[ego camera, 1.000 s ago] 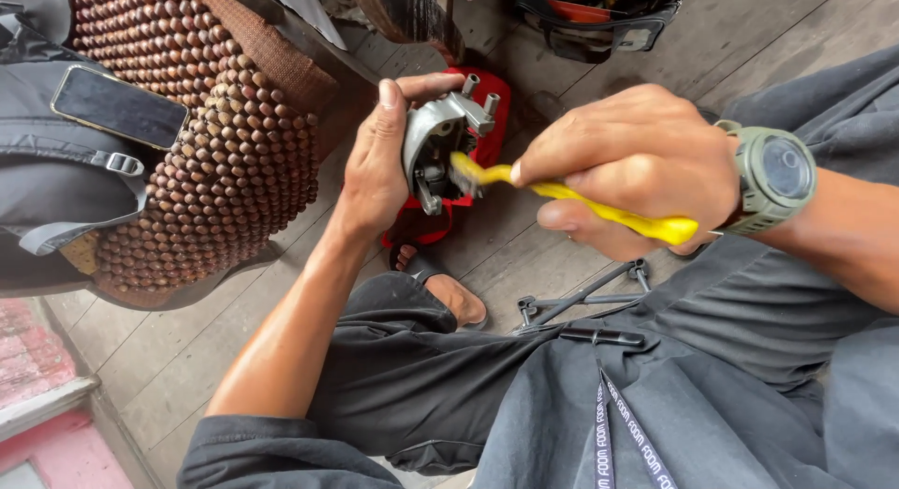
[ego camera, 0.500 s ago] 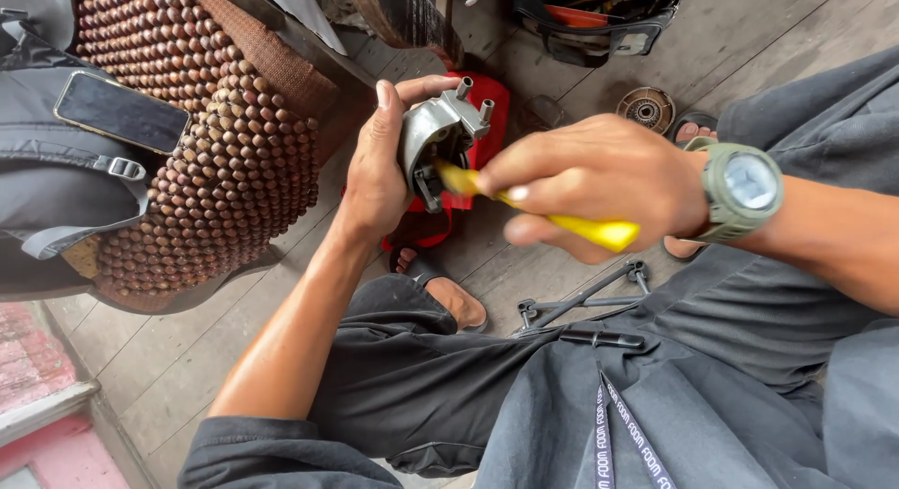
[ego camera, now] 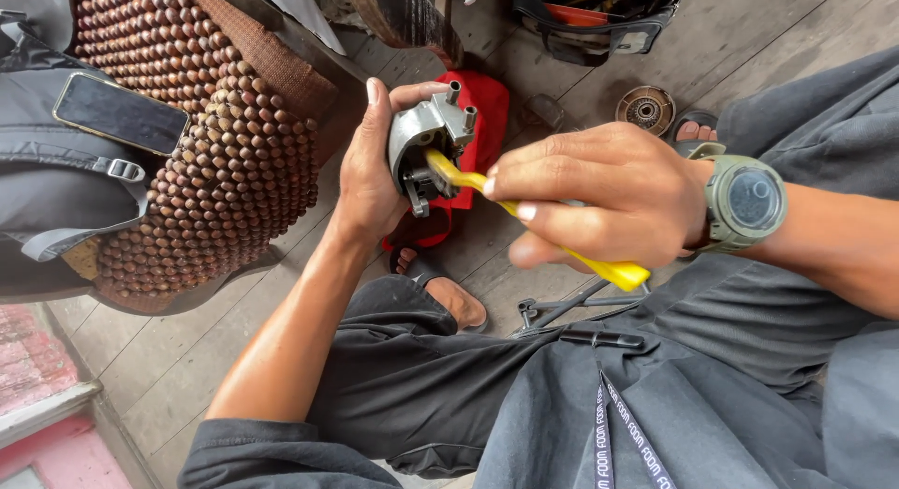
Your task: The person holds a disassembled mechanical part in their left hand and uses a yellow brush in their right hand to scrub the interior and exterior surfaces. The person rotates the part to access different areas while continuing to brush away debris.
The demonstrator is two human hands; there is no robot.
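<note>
- My left hand (ego camera: 375, 175) is wrapped around a grey metal part (ego camera: 426, 147), thumb over its top and palm behind it, so the part sits upright against my palm with its open face turned toward my right hand.
- 2 short studs stick up from the top of the part, just past my thumb tip.
- My right hand (ego camera: 599, 194) is clenched on a yellow brush (ego camera: 468, 185); the handle runs through my fist and comes out below it, toward my lap.
- The brush head is touching the part's open face, low on its right side, just beside my left fingers.
- A green watch (ego camera: 746, 200) sits on my right wrist.
- A red cloth (ego camera: 482, 133) lies on the floor right behind the part.
- A beaded seat cover (ego camera: 201, 161) is to the left of my left hand, with a phone (ego camera: 120, 112) lying on a grey bag beside it.
- A round metal disc (ego camera: 645, 109) rests on the floor planks beyond my right hand, well apart from the part.
</note>
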